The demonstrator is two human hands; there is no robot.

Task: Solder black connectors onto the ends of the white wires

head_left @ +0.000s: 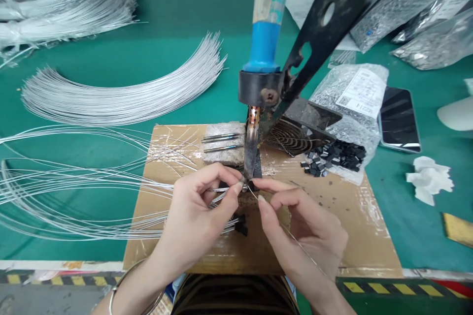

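A soldering iron with a blue handle is clamped upright, its tip pointing down between my hands. My left hand pinches a small piece at the tip with thumb and index finger. That piece looks like the end of a thin white wire, mostly hidden by the fingers. My right hand is closed on a strand of solder wire, which runs from the tip down across the palm. White wires stretch leftward from under my left hand. Below the fingertips, several wires end at a black piece.
A cardboard sheet covers the work area. A black bracket holds the iron. A curved wire bundle lies at left. Small black chips, a plastic bag, a phone and crumpled tissue lie at right.
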